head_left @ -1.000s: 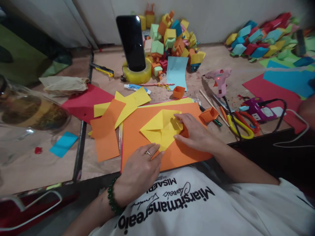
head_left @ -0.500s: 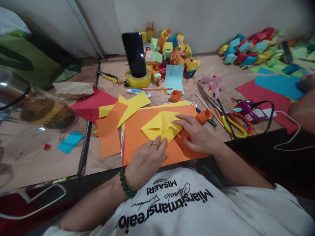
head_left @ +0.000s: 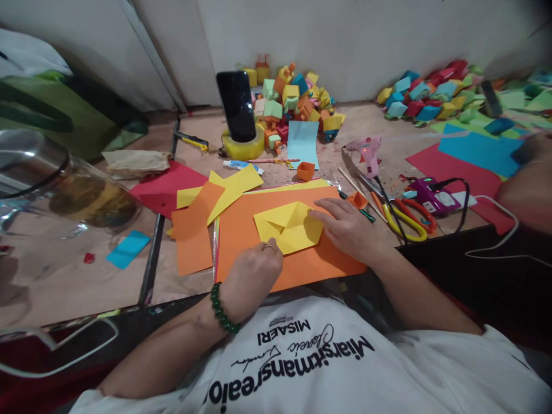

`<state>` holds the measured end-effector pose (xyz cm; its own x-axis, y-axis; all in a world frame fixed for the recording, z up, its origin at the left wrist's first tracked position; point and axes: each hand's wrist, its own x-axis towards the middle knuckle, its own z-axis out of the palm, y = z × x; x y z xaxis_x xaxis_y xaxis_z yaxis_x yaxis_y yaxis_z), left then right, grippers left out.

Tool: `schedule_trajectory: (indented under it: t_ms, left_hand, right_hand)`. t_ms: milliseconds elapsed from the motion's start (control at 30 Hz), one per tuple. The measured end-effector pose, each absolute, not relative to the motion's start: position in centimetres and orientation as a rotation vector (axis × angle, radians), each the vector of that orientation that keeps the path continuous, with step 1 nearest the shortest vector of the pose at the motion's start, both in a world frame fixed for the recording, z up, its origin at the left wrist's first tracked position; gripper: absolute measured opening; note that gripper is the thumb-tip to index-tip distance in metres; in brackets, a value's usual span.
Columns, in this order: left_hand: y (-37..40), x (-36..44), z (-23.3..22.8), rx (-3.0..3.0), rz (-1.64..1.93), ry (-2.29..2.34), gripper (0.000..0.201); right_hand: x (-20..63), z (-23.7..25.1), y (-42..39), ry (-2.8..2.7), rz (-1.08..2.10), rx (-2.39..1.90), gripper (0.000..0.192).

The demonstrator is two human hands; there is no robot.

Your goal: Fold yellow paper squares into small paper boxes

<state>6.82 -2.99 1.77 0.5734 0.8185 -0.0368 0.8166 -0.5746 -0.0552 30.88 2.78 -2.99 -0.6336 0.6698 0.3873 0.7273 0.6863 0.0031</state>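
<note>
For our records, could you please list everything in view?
Folded paper: 1, yellow, between hands
Sheet: 1, orange, beneath
Small boxes: 2, orange, near sheet
Phone: 1, black, at yellow tape
Paper piles: 2, multicoloured, back
Glue gun: 1, pink, right
Scissors: 1, yellow-handled, right
Adapter: 1, purple, right
Jar: 1, clear, left
Bag: 1, green, left
Other papers, oddments: several, mixed, scattered
Another person's arm: 1, right
Shirt: 1, white, bottom
Left hand: 1, left
Right hand: 1, right

Around a central coloured-paper stack (head_left: 237, 230), the worktop (head_left: 357, 118) carries folded-paper blocks (head_left: 273, 108) at twelve o'clock, yellow-handled scissors (head_left: 414, 237) at three, a blue paper rectangle (head_left: 128, 249) at nine, a tape roll (head_left: 242, 150) at eleven.
</note>
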Motion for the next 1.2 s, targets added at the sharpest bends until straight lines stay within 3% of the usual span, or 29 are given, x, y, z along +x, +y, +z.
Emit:
schedule_trajectory:
  t_ms: [267, 500, 633, 733, 833, 1000, 1200]
  left_hand:
    - [-0.7, 2.3, 1.5, -2.697, -0.156, -1.464, 0.025]
    - [0.5, 0.0, -0.1, -2.718, -0.363, -1.528, 0.028]
    - [-0.9, 1.7, -0.9, -2.774, -0.348, -1.450, 0.032]
    - [-2.8, 3.4, -1.0, -2.875, -0.318, -1.380, 0.030]
    - [-4.2, 3.9, -1.5, -2.855, -0.381, -1.376, 0.037]
    - [-5.1, 3.2, -2.8, -2.808, -0.491, -1.340, 0.041]
    - [-5.5, 2.9, -3.4, -2.845, -0.664, -1.300, 0.031]
  right_hand:
    - [27.4, -1.0, 0.2, -2.657, 0.114, -0.790, 0.045]
    - [26.6, -3.1, 1.1, -2.643, -0.016, -0.795, 0.025]
    - [25.6, -2.1, 0.7, -2.688, -0.279, -0.721, 0.025]
    - [24.5, -1.8, 0.0, -2.706, -0.304, -0.671, 0.023]
    - [24.5, -2.1, -0.2, -2.770, -0.057, -0.686, 0.016]
    - [26.7, -1.7, 1.6, -2.734, 0.666, -0.737, 0.038]
    - [27.6, -1.1, 4.4, -2.435, 1.155, -0.780, 0.016]
